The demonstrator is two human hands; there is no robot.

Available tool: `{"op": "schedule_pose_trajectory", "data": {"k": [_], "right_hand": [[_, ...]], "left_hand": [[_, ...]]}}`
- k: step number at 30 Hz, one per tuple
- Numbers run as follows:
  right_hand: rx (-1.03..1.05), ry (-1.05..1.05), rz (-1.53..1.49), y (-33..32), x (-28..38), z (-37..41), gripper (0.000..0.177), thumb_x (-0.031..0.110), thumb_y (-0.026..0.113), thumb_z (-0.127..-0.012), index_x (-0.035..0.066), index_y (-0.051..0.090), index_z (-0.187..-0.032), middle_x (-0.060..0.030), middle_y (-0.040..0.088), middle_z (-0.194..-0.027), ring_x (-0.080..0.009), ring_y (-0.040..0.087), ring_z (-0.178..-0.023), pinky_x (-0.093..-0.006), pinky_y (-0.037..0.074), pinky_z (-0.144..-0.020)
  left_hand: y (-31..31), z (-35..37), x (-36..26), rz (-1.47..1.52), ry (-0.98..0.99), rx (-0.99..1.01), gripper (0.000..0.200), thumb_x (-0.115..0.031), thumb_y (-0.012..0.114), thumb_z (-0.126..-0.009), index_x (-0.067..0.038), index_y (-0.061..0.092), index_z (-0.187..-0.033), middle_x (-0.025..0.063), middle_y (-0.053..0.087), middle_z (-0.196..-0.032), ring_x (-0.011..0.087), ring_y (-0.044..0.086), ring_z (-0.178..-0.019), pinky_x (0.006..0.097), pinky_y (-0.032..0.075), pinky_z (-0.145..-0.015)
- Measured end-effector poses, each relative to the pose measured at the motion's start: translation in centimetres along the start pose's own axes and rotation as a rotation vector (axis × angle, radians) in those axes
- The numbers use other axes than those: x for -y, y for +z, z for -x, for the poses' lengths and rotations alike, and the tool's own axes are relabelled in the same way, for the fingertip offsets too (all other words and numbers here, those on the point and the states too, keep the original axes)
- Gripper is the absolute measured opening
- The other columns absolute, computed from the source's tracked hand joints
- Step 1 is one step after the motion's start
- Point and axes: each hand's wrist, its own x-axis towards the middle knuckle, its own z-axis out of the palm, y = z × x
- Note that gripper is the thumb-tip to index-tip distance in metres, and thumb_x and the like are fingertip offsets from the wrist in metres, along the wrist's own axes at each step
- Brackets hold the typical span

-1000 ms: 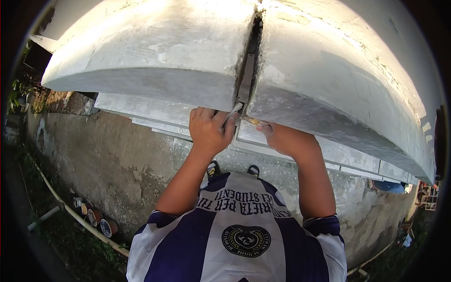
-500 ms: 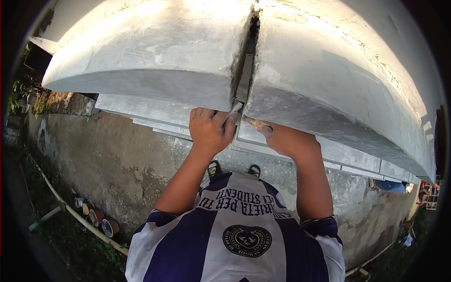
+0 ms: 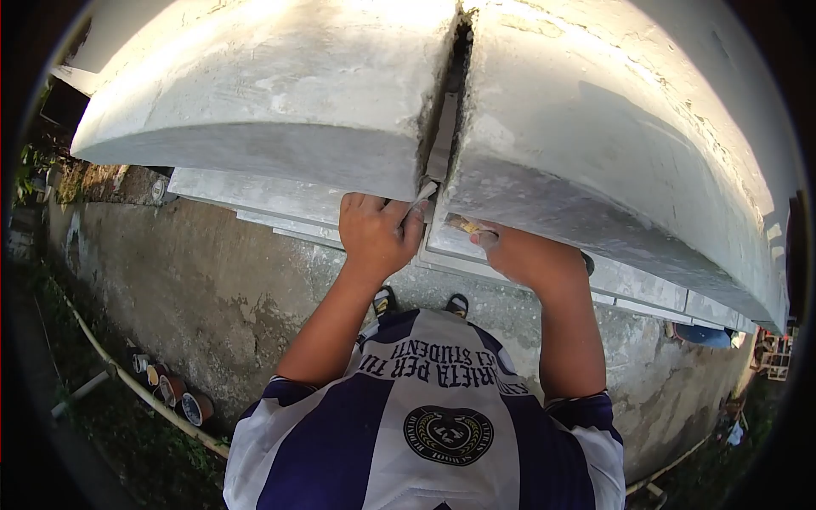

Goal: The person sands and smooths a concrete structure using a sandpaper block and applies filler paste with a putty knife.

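My left hand is closed at the lower left edge of the gap between two pale plastered slabs. A thin, whitish-grey flat strip sticks up between its thumb and forefinger, at the gap's bottom end. Under the right slab, my right hand is wrapped around a slim tool whose yellowish-brown worn end points toward the gap. A dark rounded end shows behind that hand. I cannot tell what kind of tool it is.
The left slab overhangs lower pale ledges. My sandalled feet stand on stained concrete. Several small pots and buckets sit at the lower left beside a long pale pipe. A blue item lies at the right.
My right hand has drawn the tool's yellowish end slightly away from the gap, and a dark end now shows behind the hand. My left hand stays nearly in place.
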Motion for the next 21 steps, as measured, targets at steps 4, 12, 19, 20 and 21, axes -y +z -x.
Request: {"op": "schedule_pose_trajectory", "data": {"k": [4,12,19,20,21], "right_hand": [[0.038,0.074,0.019,-1.3,-2.4,2.6,0.045,0.041,0.075,-0.087,0.016,0.074,-0.124,-0.0151,0.073,-0.117,-0.035,0.069,-0.108,-0.0397,0.051,-0.096],[-0.015,-0.054,0.04,-0.8,-1.0,3.3,0.032,0.037,0.075,-0.086,0.017,0.079,-0.111,-0.0149,0.075,-0.099,-0.0344,0.071,-0.093,-0.0422,0.054,-0.083],[-0.067,-0.055,-0.054,0.0,-1.8,4.4,0.028,0.034,0.075,-0.086,0.014,0.08,-0.103,-0.0175,0.072,-0.089,-0.0371,0.069,-0.085,-0.0453,0.053,-0.077],[-0.042,0.002,-0.053,-0.5,-3.1,5.2,0.028,0.035,0.076,-0.085,0.013,0.08,-0.102,-0.0177,0.072,-0.088,-0.0374,0.069,-0.084,-0.0456,0.053,-0.077],[-0.017,0.06,-0.051,-1.2,-4.5,6.1,0.028,0.035,0.076,-0.084,0.013,0.08,-0.101,-0.0179,0.072,-0.086,-0.0376,0.069,-0.083,-0.0459,0.052,-0.076]], "left_hand": [[0.3,0.0,0.3,0.01,0.0,0.003,0.014,-0.023,0.078,-0.078,-0.01,0.078,-0.083,0.0079,0.067,-0.083,0.0285,0.06,-0.077,0.0416,0.042,-0.072],[0.5,0.7,0.5,0.0,-0.031,0.045,0.015,-0.025,0.078,-0.079,-0.01,0.078,-0.079,0.0087,0.063,-0.074,0.0294,0.058,-0.071,0.0422,0.041,-0.07],[0.2,0.4,0.2,0.013,-0.031,0.029,0.013,-0.023,0.078,-0.078,-0.011,0.078,-0.081,0.0087,0.065,-0.078,0.0297,0.059,-0.074,0.0424,0.042,-0.072],[0.1,0.3,0.1,0.023,-0.029,0.023,0.013,-0.023,0.078,-0.078,-0.011,0.078,-0.081,0.0086,0.065,-0.079,0.0297,0.059,-0.076,0.0423,0.042,-0.073],[0.0,0.1,0.0,0.033,-0.027,0.016,0.012,-0.023,0.078,-0.078,-0.011,0.079,-0.082,0.0085,0.066,-0.08,0.0297,0.06,-0.077,0.0422,0.042,-0.073]]}}
